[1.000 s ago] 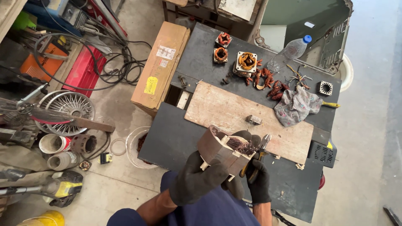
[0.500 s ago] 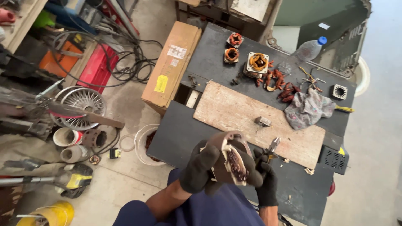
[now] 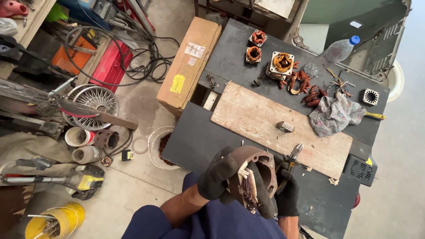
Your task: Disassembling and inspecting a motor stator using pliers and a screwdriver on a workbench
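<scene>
1. The left hand (image 3: 230,179), in a black glove, was wrapped tight around a round brown motor part (image 3: 253,175).
2. The motor part was up off the dark desk (image 3: 199,137), close to the person's body, between both hands.
3. The right hand (image 3: 287,192), gloved too, was closed on small pliers (image 3: 291,157) just beside the motor part.
4. A wooden board (image 3: 261,119) lay on the desk behind the hands.

Brown motor stator (image 3: 253,177), round and hollow, sits tilted above the worktop's near edge. Frayed copper windings spill from its core. Pliers (image 3: 290,158) angle upward just beside it.
</scene>
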